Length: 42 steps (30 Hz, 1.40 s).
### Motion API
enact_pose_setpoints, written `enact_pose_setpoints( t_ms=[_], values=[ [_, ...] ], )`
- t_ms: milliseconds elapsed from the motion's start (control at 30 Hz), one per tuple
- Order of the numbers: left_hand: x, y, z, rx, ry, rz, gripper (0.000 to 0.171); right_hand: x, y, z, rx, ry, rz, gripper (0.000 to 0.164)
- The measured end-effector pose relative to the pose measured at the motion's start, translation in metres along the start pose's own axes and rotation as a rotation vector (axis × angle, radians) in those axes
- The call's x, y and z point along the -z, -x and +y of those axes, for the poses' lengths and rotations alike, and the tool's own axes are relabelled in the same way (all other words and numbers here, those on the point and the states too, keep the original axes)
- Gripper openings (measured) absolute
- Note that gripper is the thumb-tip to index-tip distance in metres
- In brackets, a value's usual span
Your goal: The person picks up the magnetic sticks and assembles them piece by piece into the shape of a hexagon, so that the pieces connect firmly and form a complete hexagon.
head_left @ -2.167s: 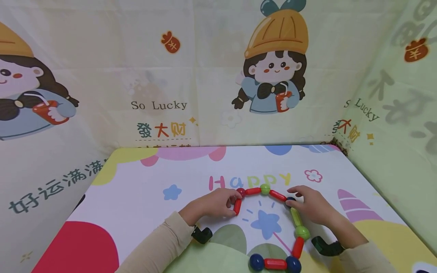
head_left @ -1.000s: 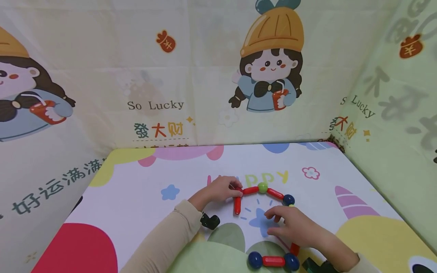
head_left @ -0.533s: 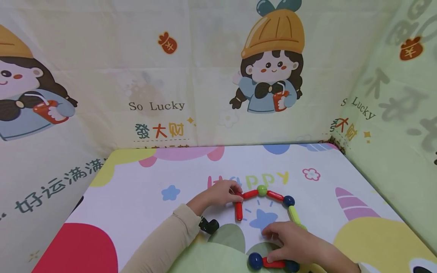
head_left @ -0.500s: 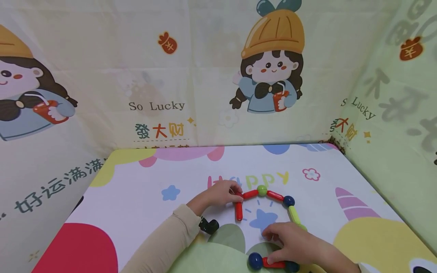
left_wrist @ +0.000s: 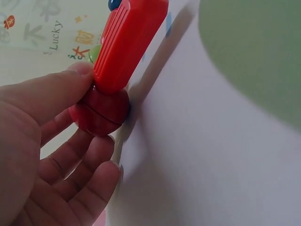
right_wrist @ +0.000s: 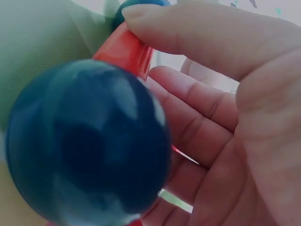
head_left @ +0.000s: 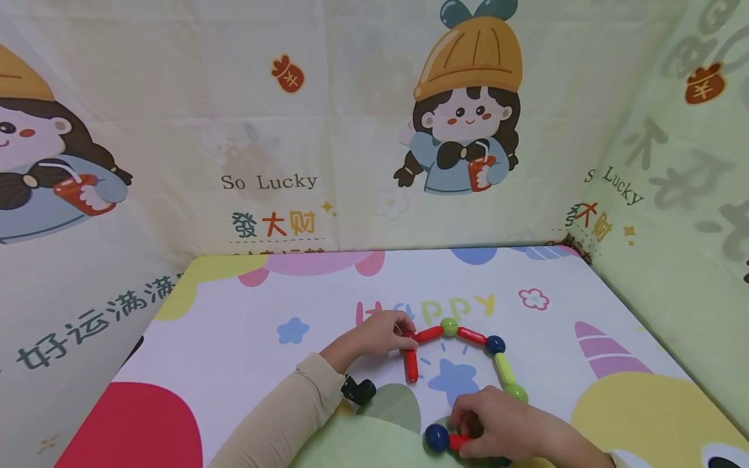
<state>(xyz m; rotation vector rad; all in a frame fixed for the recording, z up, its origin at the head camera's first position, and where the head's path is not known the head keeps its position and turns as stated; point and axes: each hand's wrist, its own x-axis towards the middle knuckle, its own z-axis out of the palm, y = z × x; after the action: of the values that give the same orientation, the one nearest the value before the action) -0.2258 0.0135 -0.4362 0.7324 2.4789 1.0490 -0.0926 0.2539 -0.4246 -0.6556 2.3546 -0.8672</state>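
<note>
A chain of magnetic rods and balls curves over the table. My left hand (head_left: 377, 335) pinches the red ball (left_wrist: 103, 113) at its upper left corner; one red rod (head_left: 412, 366) points from that ball toward me, its near end free. My right hand (head_left: 506, 422) pinches the front red rod (right_wrist: 124, 49) with thumb and fingers. Beyond the rod's left end sits a blue ball (head_left: 436, 438); another blue ball (right_wrist: 89, 141) looms close in the right wrist view, mostly hidden by the hand in the head view. A gap separates the chain's two ends.
Along the chain's far side run a green ball (head_left: 449, 327), a blue ball (head_left: 495, 344), a yellow-green rod (head_left: 504, 370) and a second green ball (head_left: 517, 392). Printed cloth walls (head_left: 363, 130) rise behind and beside the patterned table (head_left: 234, 351).
My right hand has come from the far right blue ball down to the front red rod and grips it. The left hand's fingers moved onto the red ball; its free rod swung slightly.
</note>
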Motion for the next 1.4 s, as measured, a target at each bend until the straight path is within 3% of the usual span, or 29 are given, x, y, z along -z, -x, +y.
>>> enact_pose_setpoints(
  t_ms=[500, 1067, 1400],
  values=[
    [-0.002, 0.007, 0.006, 0.012, -0.016, 0.005, 0.018, 0.003, -0.011, -0.004, 0.057, -0.01, 0.073, 0.016],
    [-0.003, 0.003, 0.0, -0.006, -0.014, 0.012, 0.018, 0.006, -0.024, -0.003, 0.102, 0.073, 0.189, 0.018],
    [-0.003, 0.003, 0.0, -0.028, -0.009, 0.018, 0.018, 0.006, -0.026, -0.004, 0.063, 0.061, 0.202, 0.021]
  ],
)
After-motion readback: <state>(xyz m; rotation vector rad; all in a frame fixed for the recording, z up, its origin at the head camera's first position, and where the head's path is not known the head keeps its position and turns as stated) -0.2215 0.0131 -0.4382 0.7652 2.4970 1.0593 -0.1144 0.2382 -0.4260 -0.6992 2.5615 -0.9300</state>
